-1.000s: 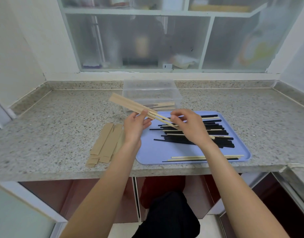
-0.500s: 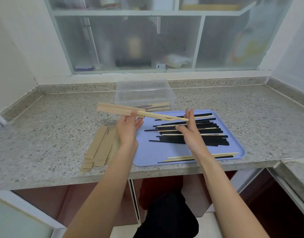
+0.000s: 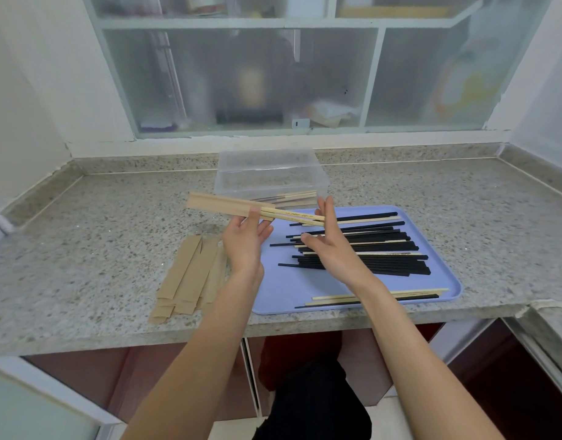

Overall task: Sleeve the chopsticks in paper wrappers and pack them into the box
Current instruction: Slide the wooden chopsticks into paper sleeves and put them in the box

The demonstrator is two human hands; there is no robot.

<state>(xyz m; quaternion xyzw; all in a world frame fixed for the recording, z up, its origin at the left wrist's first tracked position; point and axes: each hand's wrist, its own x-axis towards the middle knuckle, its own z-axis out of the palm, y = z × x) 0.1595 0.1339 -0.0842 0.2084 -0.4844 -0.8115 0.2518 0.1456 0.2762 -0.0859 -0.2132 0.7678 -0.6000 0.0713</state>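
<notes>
Left hand (image 3: 246, 241) pinches paper wrapper (image 3: 230, 205), held above the table | right hand (image 3: 332, 246) flat, straight fingers pressing chopsticks' (image 3: 297, 216) protruding ends | box (image 3: 270, 176) just beyond both hands | spare wrappers (image 3: 190, 274) beside left wrist

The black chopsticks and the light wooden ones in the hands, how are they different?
The black chopsticks lie bare in a pile on the blue tray; the light wooden chopsticks are up in the air, partly inside a paper wrapper. The left hand holds the wrapper, and the right hand presses flat fingers on the wooden ends. Nobody touches the black ones. Both are long and thin.
</notes>
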